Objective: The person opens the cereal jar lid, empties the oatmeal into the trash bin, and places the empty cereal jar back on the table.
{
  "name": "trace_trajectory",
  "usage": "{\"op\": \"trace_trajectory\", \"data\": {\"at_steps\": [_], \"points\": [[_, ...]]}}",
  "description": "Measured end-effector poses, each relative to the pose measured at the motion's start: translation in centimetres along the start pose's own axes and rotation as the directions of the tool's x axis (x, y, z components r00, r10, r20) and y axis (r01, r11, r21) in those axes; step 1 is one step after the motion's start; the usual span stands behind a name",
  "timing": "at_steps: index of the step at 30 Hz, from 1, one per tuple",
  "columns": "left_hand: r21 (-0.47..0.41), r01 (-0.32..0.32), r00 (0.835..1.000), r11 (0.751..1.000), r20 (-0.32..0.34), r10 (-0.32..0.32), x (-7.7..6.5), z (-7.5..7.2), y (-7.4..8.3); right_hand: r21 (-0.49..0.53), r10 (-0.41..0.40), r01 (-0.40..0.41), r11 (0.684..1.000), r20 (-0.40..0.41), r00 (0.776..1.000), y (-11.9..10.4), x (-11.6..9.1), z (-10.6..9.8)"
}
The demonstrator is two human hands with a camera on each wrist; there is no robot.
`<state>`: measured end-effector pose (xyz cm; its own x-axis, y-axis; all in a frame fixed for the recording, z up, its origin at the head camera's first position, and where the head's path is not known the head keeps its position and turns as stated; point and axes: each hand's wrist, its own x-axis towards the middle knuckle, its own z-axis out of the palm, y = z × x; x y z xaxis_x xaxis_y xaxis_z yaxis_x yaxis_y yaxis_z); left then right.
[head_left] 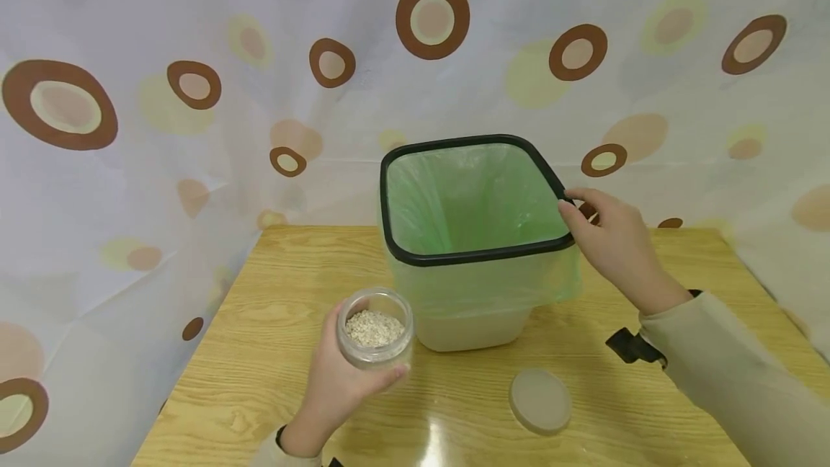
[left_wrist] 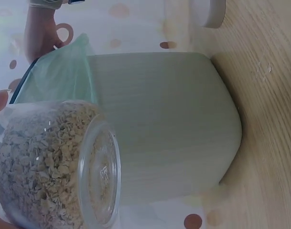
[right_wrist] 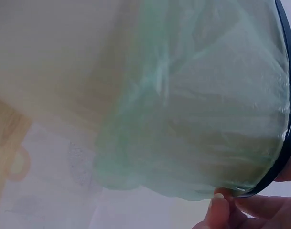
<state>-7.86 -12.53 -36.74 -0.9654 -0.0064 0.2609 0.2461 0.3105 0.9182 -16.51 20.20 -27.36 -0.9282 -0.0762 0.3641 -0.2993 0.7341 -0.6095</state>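
My left hand [head_left: 340, 380] grips an open clear jar [head_left: 384, 357] of rolled oats [head_left: 374, 328], held upright just in front of a trash bin [head_left: 472, 331]. In the left wrist view the jar's base [left_wrist: 101, 174] is in sight, with oats filling much of its body [left_wrist: 47, 167]. A thin green bag [head_left: 480, 287] lines the bin and hangs over its outside, under a black rim ring [head_left: 483, 254]. At the bin's right corner my right hand [head_left: 616, 240] pinches the rim between thumb and fingers; the right wrist view shows the fingertips [right_wrist: 219, 210] there.
A round beige lid [head_left: 540, 401] lies on the wooden table [head_left: 259, 352], in front and to the right of the bin. Behind the table hangs a pale curtain [head_left: 259, 20] with brown ring patterns. A few small flakes [left_wrist: 264, 69] are scattered on the tabletop.
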Motion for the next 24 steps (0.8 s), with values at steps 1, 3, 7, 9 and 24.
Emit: {"op": "trace_trajectory", "data": {"at_steps": [1,3,7,9,24], "points": [[0.005,-0.003,1.000,1.000,0.000,0.003,0.1,-0.2,0.1,-0.016,0.017,-0.016,1.000,0.031,0.999,-0.1,0.5,-0.2],[0.013,0.000,1.000,1.000,-0.002,0.000,0.4,-0.5,0.3,-0.041,0.052,-0.049,0.998,0.096,0.994,-0.2,1.3,-0.4],[0.041,0.006,1.000,0.999,-0.008,-0.006,0.9,-1.2,0.7,-0.038,0.116,-0.110,0.993,0.193,0.974,-0.2,3.1,-0.6],[0.056,0.010,1.000,0.998,-0.012,-0.010,1.1,-1.6,0.8,-0.007,0.152,-0.155,0.988,0.227,0.962,-0.2,3.9,-0.5],[0.158,-0.019,1.000,0.987,0.005,0.018,4.4,-4.6,4.1,-0.013,0.228,-0.237,0.971,0.326,0.918,-1.5,4.2,0.3]]}}
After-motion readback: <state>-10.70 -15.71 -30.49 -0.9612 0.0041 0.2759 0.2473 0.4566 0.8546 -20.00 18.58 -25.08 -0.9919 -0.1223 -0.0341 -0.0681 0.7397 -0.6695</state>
